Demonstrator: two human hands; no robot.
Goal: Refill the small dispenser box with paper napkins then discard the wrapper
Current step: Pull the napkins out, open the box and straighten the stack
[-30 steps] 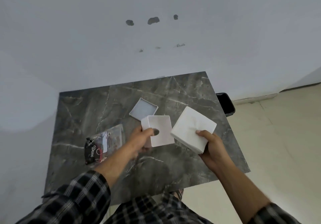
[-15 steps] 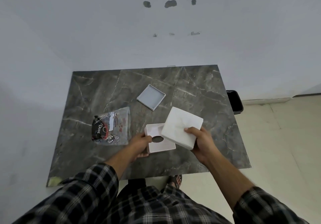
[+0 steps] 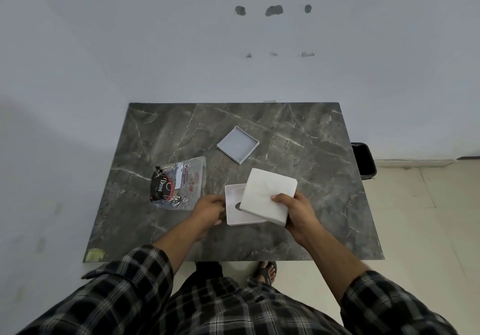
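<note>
The small white dispenser box (image 3: 235, 211) lies open side up on the dark marble table (image 3: 311, 204), a dark oval hole showing in its floor. My left hand (image 3: 209, 211) grips its left wall. A white stack of paper napkins (image 3: 267, 195) is held tilted by my right hand (image 3: 294, 211), its left edge overlapping the box's right half. The box's flat grey lid (image 3: 238, 144) lies apart, farther back on the table. The clear plastic wrapper (image 3: 179, 182) with black and red print lies flat to the left of the box.
A black bin (image 3: 365, 161) stands on the floor past the table's right edge, against the wall. A scrap of yellowish tape (image 3: 94, 254) marks the table's near left corner. My sandalled foot (image 3: 265, 272) shows under the near edge.
The box went from held up and tilted to resting on the table. The napkin stack moved left and down until it overlaps the box. The view tipped downward.
</note>
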